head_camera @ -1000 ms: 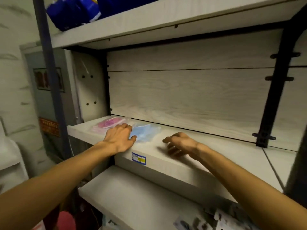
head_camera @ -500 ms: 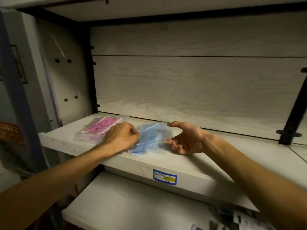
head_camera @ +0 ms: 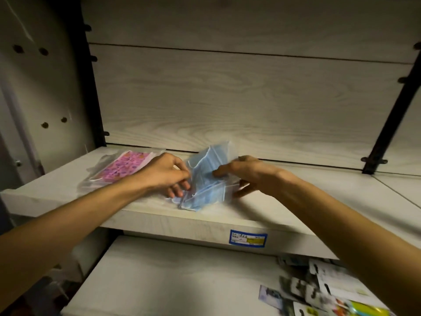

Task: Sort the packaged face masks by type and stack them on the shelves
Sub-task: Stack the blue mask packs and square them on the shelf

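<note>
At the far left a pale side panel (head_camera: pixel 41 87) with small round holes closes off the shelving, its upper part running out of view. On the middle shelf (head_camera: pixel 141 215), toward its left end, lies a pack of pink patterned masks (head_camera: pixel 124 168) in clear film; the wrapper's edges are glare-washed and hard to trace, and the near right corner of the pack is hidden behind the left hand (head_camera: pixel 165 173). That hand reaches in over the shelf with its fingers curled, and its fingertips pinch the left edge of the blue mask packs (head_camera: pixel 205 179), which sit just right of the pink pack on the same shelf. There is more than one blue pack, overlapped and tilted, the top one lifted at its far end, but blur makes the count uncertain. The right hand (head_camera: pixel 252 175) grips the right side of the blue packs, thumb on top and fingers underneath, where they are mostly hidden by the film and smeared by motion. Below the hands, a blue-bordered price label (head_camera: pixel 248 238) is stuck on the shelf's front edge; its print is unreadable. On the lower shelf (head_camera: pixel 170 281), at bottom right, a scatter of small carded items (head_camera: pixel 319 295) is blurred, partly covered by the right forearm and cut off by the frame edge.
</note>
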